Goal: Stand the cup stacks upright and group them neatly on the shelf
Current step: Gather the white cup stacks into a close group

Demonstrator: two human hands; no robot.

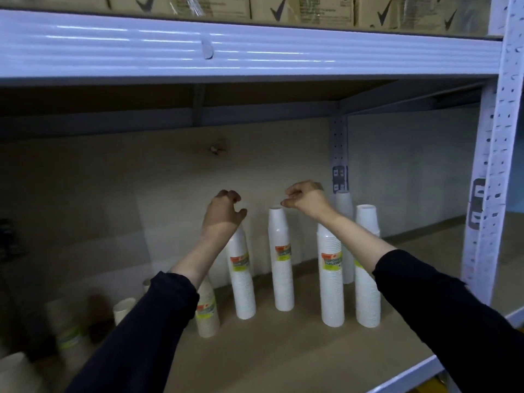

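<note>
Several tall white cup stacks stand upright on the brown shelf (283, 353). My left hand (224, 214) hovers over the top of the leftmost white stack (242, 282), fingers curled, holding nothing. The middle stack (282, 265) stands alone, and my right hand (306, 199) pinches at its top, fingers closed just above the rim. Further right, a stack (331, 282) stands partly behind my right forearm, with one more (367, 287) beside it and another (344, 205) behind. A shorter cream stack (208, 316) stands at the left, partly hidden by my left sleeve.
Loose cream cups (124, 309) and blurred stacks (68, 333) sit at the left of the shelf. The white shelf beam (255, 49) hangs low overhead, with cardboard boxes (300, 7) above. A perforated upright (493, 165) bounds the right side.
</note>
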